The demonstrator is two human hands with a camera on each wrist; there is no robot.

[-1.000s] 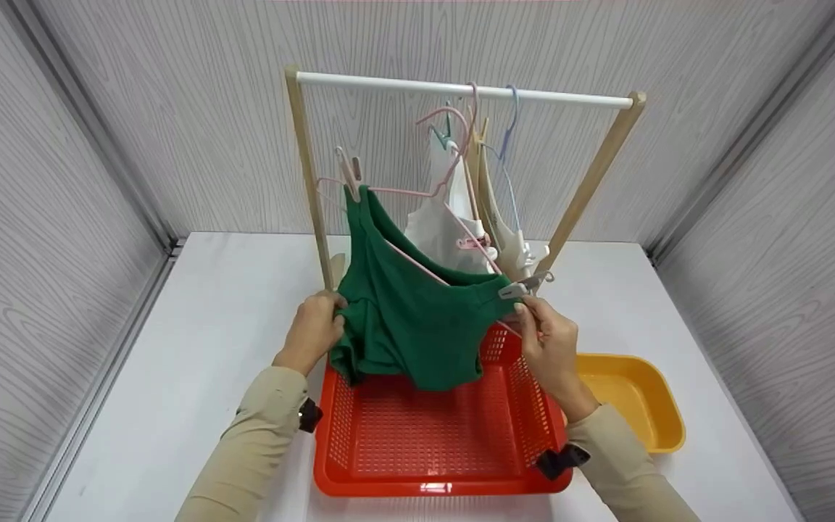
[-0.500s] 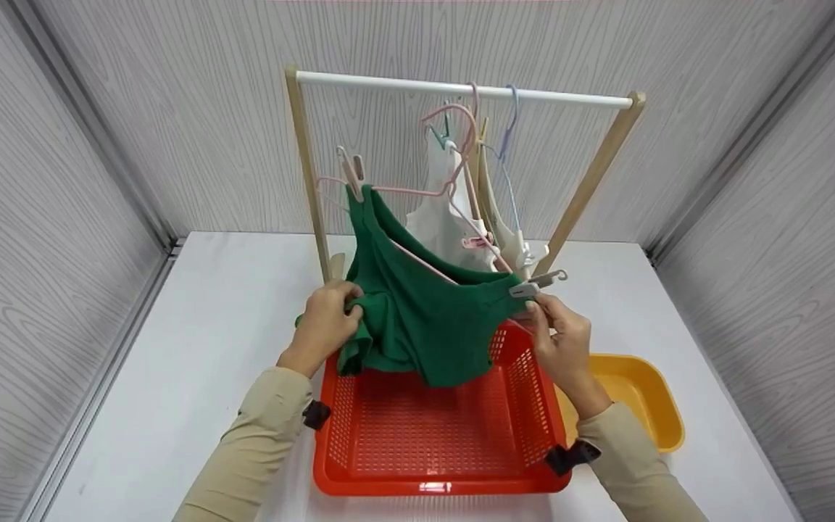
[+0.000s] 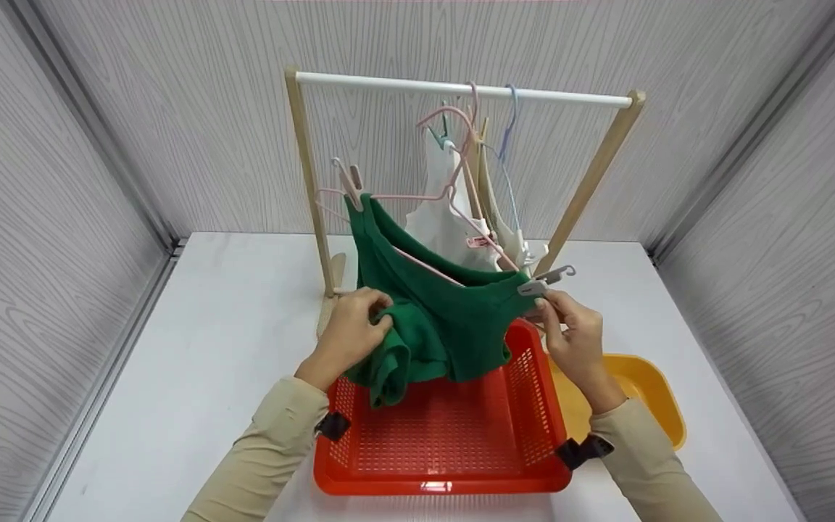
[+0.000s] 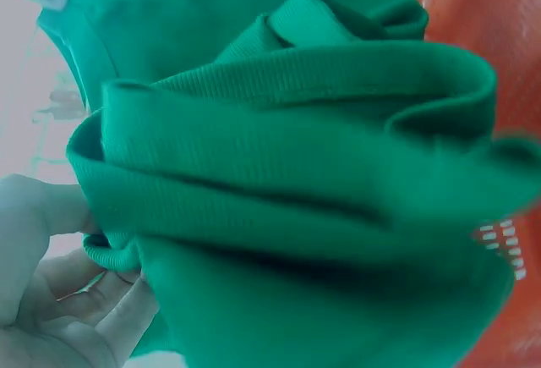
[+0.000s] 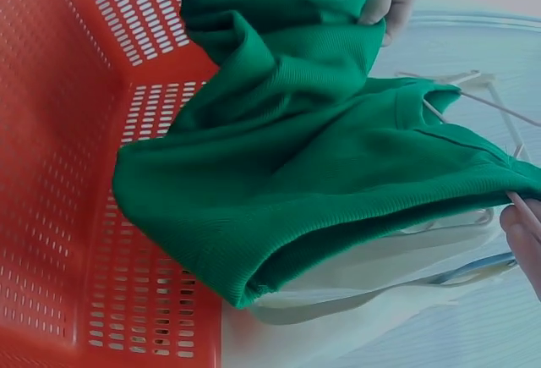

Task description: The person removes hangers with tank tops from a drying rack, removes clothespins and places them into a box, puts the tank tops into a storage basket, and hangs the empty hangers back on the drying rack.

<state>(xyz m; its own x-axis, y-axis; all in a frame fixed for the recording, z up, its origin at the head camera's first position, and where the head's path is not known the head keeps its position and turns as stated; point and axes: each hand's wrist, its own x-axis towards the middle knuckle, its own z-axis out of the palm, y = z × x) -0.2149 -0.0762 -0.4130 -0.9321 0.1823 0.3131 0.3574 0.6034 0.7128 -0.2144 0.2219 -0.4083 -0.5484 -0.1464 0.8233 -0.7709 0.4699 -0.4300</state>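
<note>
A green tank top (image 3: 475,319) hangs on a pink hanger (image 3: 410,196). The hanger's hook appears in front of and below the rack's white bar (image 3: 403,85). Pale clothespins (image 3: 352,190) clip both shoulders; the right-hand clothespin (image 3: 536,287) sits just above my right fingertips. My left hand (image 3: 349,333) pinches the top's bunched lower left side, and in the left wrist view folds of green cloth (image 4: 287,182) spread from those fingers. My right hand (image 3: 577,337) pinches the right shoulder along with the hanger's end, seen at the right edge of the right wrist view.
Under the top stands a red perforated basket (image 3: 443,487). A yellow tray (image 3: 667,406) lies right of it, partly behind my right forearm. White garments (image 3: 439,217) hang from the wooden rack behind, near a blue hanger (image 3: 510,138).
My left hand has moved right and slightly down, gathering the green top's lower left side inward. My right hand has shifted right with the shoulder, hanger end and clothespin.
</note>
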